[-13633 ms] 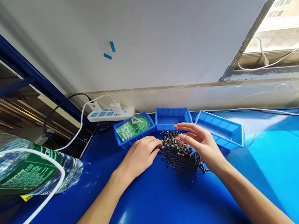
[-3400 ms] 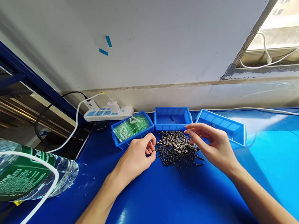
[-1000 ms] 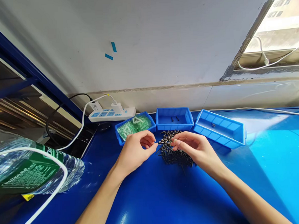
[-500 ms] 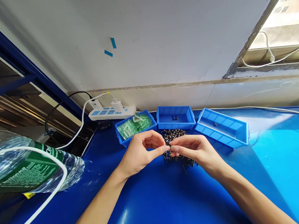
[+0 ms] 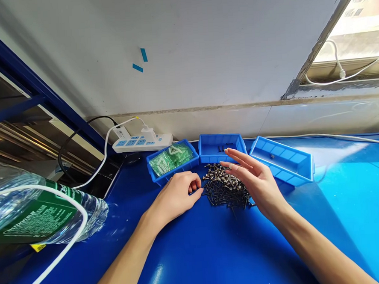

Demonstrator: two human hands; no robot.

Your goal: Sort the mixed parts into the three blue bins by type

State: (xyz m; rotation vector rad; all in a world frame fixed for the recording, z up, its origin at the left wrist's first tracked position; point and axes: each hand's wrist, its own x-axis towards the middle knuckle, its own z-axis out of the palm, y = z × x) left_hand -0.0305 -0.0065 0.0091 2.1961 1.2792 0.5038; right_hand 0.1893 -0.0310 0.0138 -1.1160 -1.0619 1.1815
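Observation:
A heap of dark screws lies on the blue table. At its left edge is my left hand, fingers curled and thumb close to the index finger; anything between the tips is hidden. My right hand is raised over the heap's right side, fingers stretched out and holding nothing I can see. Its fingertips are at the front right of the middle blue bin, in which a few dark screws lie. The right blue bin, with a small dark piece inside, stands just beyond this hand.
The left blue bin holds green printed packets. Behind it lies a white power strip with plugged-in cables. A large clear bottle with a green label and a white cable occupy the left side. A wall bounds the back.
My hands, fingertips together over the heap before, have come apart. The left dropped to the heap's left edge; the right rose toward the middle bin and its fingers straightened.

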